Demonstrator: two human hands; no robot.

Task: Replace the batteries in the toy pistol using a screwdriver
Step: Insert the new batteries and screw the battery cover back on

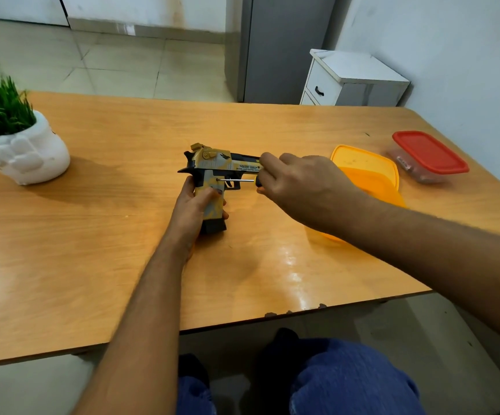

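Observation:
A yellow, grey and black toy pistol [217, 164] stands upright at the middle of the wooden table [99, 229], barrel pointing right. My left hand [193, 209] grips its handle from the near side. My right hand [299, 187] holds a screwdriver [242, 181] by its dark handle, most of which is hidden in the fingers. The thin metal shaft lies level and its tip touches the side of the pistol's grip just behind the trigger.
An orange lid [365, 172] lies on an orange container partly hidden behind my right forearm. A red-lidded box [430, 154] sits at the far right. A white pot with green grass [18, 145] stands far left. My knees show below the table's near edge.

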